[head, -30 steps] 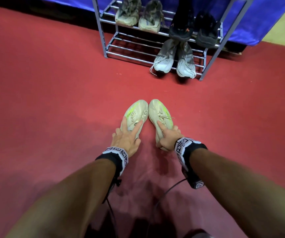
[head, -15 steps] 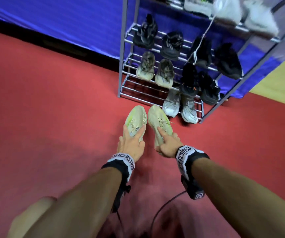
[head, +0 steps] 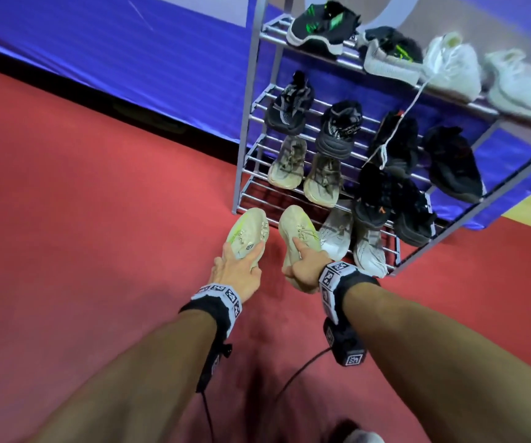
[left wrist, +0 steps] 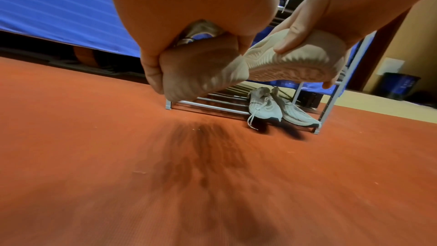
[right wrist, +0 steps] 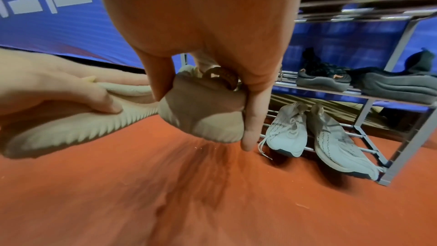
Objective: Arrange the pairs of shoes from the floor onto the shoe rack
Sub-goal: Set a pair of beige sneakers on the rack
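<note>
Beige pair is airborne, centre of the head view, toes toward the shoe rack [head: 251,91]. Left hand [head: 237,271] is clamped round the heel of the left beige shoe [head: 247,233]; right hand [head: 305,270] is wrapped round the heel of the right beige shoe [head: 296,231]. Heel grip likely so toes go in first.

Only free slot looks like the bottom shelf's left half [head: 257,196]. White pair [right wrist: 314,134] sits right beside it, loose lace trailing onto the red floor [head: 97,219]. Tan pair [head: 305,174] on the shelf above limits headroom. A white lace [head: 401,126] dangles from the top shelf, right side, out of the way.
</note>
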`<state>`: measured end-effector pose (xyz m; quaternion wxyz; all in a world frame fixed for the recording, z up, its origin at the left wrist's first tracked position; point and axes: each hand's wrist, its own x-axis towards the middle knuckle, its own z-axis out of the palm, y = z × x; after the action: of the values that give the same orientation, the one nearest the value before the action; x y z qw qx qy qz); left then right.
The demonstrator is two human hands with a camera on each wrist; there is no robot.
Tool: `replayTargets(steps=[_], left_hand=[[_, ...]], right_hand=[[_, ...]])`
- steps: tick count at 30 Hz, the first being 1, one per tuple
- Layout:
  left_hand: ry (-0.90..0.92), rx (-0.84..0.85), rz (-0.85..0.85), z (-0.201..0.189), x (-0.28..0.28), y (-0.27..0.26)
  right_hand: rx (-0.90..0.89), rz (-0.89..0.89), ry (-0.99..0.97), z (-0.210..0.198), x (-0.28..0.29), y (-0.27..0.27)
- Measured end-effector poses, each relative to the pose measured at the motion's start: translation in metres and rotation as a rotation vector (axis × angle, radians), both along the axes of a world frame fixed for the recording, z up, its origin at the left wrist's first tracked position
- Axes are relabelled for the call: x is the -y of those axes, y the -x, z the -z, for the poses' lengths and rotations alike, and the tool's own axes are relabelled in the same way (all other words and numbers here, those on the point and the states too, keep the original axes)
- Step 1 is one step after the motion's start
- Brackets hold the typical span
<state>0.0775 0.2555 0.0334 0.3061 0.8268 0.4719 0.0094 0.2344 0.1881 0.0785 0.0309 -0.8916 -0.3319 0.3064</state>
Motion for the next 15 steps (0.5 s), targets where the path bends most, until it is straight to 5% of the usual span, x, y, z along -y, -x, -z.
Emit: replayTargets(steps=[15], left_hand=[[-0.093,-0.194,-0.095,0.044,-0.042,-0.101]], right_hand=[[0.004,-0.198,-0.054,0.092,-0.040,-0.110]])
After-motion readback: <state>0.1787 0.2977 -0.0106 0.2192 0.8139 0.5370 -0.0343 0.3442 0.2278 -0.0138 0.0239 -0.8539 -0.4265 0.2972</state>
